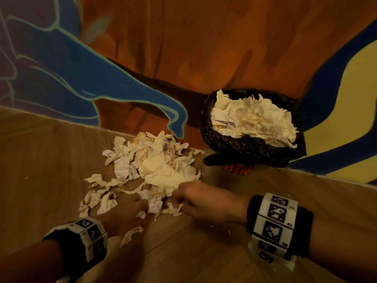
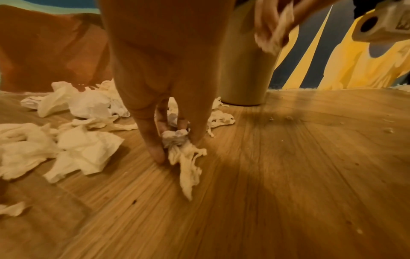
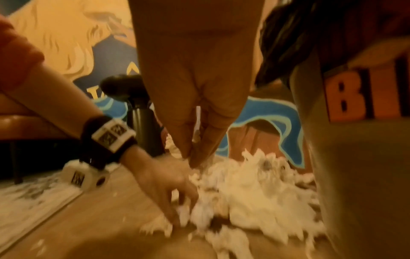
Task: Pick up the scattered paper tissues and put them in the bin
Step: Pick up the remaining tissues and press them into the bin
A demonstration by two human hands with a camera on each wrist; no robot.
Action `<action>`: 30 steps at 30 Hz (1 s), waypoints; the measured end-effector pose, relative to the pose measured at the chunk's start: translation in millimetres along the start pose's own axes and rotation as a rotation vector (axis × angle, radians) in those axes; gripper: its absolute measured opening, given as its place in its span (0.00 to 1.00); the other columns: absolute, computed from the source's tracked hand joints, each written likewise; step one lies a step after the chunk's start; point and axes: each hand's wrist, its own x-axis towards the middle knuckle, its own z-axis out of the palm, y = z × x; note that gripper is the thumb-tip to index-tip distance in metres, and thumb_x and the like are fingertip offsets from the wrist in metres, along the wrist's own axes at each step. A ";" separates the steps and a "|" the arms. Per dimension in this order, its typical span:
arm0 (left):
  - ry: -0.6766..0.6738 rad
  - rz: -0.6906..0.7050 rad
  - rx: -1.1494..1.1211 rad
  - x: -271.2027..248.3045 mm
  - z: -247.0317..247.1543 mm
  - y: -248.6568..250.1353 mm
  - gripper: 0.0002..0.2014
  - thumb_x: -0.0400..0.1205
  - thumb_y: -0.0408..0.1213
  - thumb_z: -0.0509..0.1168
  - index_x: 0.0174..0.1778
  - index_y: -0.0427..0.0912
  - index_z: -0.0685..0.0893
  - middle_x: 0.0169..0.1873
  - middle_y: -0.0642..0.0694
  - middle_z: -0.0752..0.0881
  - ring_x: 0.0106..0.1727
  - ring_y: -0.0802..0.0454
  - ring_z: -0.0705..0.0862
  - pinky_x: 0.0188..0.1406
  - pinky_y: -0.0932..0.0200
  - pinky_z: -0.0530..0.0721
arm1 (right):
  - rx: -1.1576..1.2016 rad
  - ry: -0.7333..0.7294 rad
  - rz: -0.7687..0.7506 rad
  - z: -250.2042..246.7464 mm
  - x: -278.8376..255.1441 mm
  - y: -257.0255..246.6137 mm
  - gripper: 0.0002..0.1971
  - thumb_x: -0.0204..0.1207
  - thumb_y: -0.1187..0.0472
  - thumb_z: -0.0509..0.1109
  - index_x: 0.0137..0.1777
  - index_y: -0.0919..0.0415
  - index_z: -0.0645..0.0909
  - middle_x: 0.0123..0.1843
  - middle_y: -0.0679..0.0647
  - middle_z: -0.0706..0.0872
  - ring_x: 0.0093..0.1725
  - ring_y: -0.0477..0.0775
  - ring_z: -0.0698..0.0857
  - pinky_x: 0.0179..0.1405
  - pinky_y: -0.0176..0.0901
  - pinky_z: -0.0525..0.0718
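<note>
Crumpled white paper tissues point(image 1: 157, 166) lie in a pile on the wooden floor, left of the bin point(image 1: 234, 139). The bin has a black liner and is heaped with tissues. My left hand point(image 1: 140, 205) is down at the pile's near edge. In the left wrist view its fingers point(image 2: 153, 149) pinch a small crumpled tissue point(image 2: 177, 140) against the floor. My right hand point(image 1: 181, 201) reaches into the pile from the right. Its fingertips point(image 3: 195, 154) are pressed together on a thin strip of tissue point(image 3: 198, 121). This view is blurred.
A painted wall stands right behind the pile and the bin point(image 3: 355, 166). A dark pedestal leg point(image 3: 142, 122) and an orange seat point(image 3: 26, 126) are off to the left. Loose tissue scraps point(image 1: 130, 235) and crumbs point(image 2: 388, 130) dot the floor near my wrists.
</note>
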 end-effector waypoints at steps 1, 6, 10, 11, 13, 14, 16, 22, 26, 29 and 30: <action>0.003 0.007 0.031 1.6 0.1 2.1 0.15 0.82 0.51 0.61 0.63 0.54 0.73 0.63 0.49 0.75 0.58 0.56 0.73 0.55 0.64 0.72 | 0.002 0.062 -0.027 -10.7 -3.1 -5.3 0.08 0.82 0.63 0.63 0.58 0.58 0.80 0.56 0.53 0.80 0.53 0.49 0.79 0.50 0.42 0.80; 0.157 -0.043 0.024 10.3 -21.5 6.7 0.22 0.78 0.54 0.65 0.65 0.50 0.72 0.62 0.49 0.73 0.55 0.54 0.75 0.49 0.62 0.79 | -0.007 0.459 -0.088 -76.1 -23.3 -24.5 0.06 0.80 0.63 0.67 0.54 0.56 0.82 0.53 0.48 0.81 0.49 0.41 0.80 0.50 0.35 0.80; 0.433 -0.100 -0.184 16.9 -76.2 25.6 0.16 0.77 0.47 0.69 0.58 0.50 0.77 0.57 0.48 0.75 0.48 0.52 0.77 0.41 0.60 0.75 | -0.077 0.741 0.014 -118.7 -49.3 -4.6 0.04 0.79 0.60 0.68 0.52 0.52 0.82 0.54 0.46 0.78 0.50 0.42 0.78 0.46 0.30 0.77; 0.531 -0.077 -0.238 18.6 -89.0 31.2 0.16 0.77 0.46 0.70 0.58 0.49 0.78 0.57 0.48 0.76 0.49 0.52 0.77 0.42 0.58 0.75 | -0.109 0.761 0.073 -126.5 -56.6 6.0 0.04 0.79 0.58 0.69 0.51 0.50 0.82 0.54 0.46 0.77 0.50 0.43 0.78 0.45 0.29 0.76; 0.718 0.012 -0.332 20.3 -116.0 47.9 0.16 0.76 0.44 0.71 0.59 0.48 0.81 0.55 0.49 0.76 0.51 0.52 0.77 0.45 0.59 0.77 | -0.191 0.729 0.218 -140.0 -72.1 29.7 0.05 0.78 0.56 0.70 0.52 0.49 0.82 0.53 0.47 0.75 0.49 0.45 0.78 0.43 0.32 0.75; 0.791 0.058 -0.364 21.6 -128.4 57.9 0.16 0.76 0.43 0.71 0.60 0.47 0.81 0.55 0.50 0.76 0.51 0.55 0.77 0.47 0.60 0.79 | -0.235 0.685 0.294 -146.0 -80.5 40.9 0.05 0.78 0.55 0.71 0.52 0.50 0.82 0.52 0.48 0.76 0.49 0.47 0.80 0.42 0.35 0.75; 0.906 0.153 -0.416 26.0 -152.9 80.9 0.15 0.77 0.42 0.71 0.60 0.47 0.83 0.55 0.51 0.73 0.51 0.59 0.77 0.52 0.61 0.82 | -0.299 0.555 0.435 -154.6 -95.0 59.4 0.06 0.77 0.57 0.72 0.52 0.53 0.85 0.50 0.49 0.78 0.50 0.51 0.83 0.43 0.40 0.75; 0.827 0.395 -0.553 42.5 -197.8 158.8 0.16 0.78 0.44 0.70 0.62 0.49 0.83 0.56 0.50 0.68 0.53 0.59 0.76 0.55 0.70 0.82 | -0.278 0.374 0.571 -153.8 -105.7 82.9 0.09 0.75 0.58 0.74 0.54 0.48 0.86 0.57 0.52 0.78 0.50 0.52 0.81 0.49 0.47 0.80; 0.670 0.395 -0.313 68.2 -207.2 185.9 0.18 0.78 0.47 0.70 0.64 0.50 0.82 0.59 0.48 0.67 0.52 0.51 0.77 0.58 0.52 0.82 | -0.171 0.497 0.553 -159.8 -94.0 90.8 0.32 0.66 0.60 0.81 0.66 0.47 0.69 0.61 0.53 0.66 0.51 0.58 0.77 0.52 0.52 0.84; 0.536 0.362 -0.257 89.8 -218.3 186.9 0.18 0.76 0.47 0.72 0.61 0.48 0.85 0.59 0.47 0.77 0.50 0.52 0.81 0.56 0.51 0.82 | -0.219 0.281 0.559 -159.7 -80.9 92.8 0.24 0.71 0.64 0.76 0.65 0.51 0.74 0.54 0.50 0.76 0.45 0.53 0.80 0.39 0.45 0.81; 0.489 0.370 -0.270 95.2 -221.7 186.3 0.17 0.76 0.46 0.73 0.58 0.45 0.87 0.55 0.48 0.83 0.48 0.54 0.83 0.54 0.53 0.84 | -0.269 0.185 0.575 -157.2 -75.4 92.2 0.14 0.73 0.66 0.73 0.57 0.53 0.79 0.46 0.50 0.80 0.39 0.50 0.81 0.33 0.41 0.77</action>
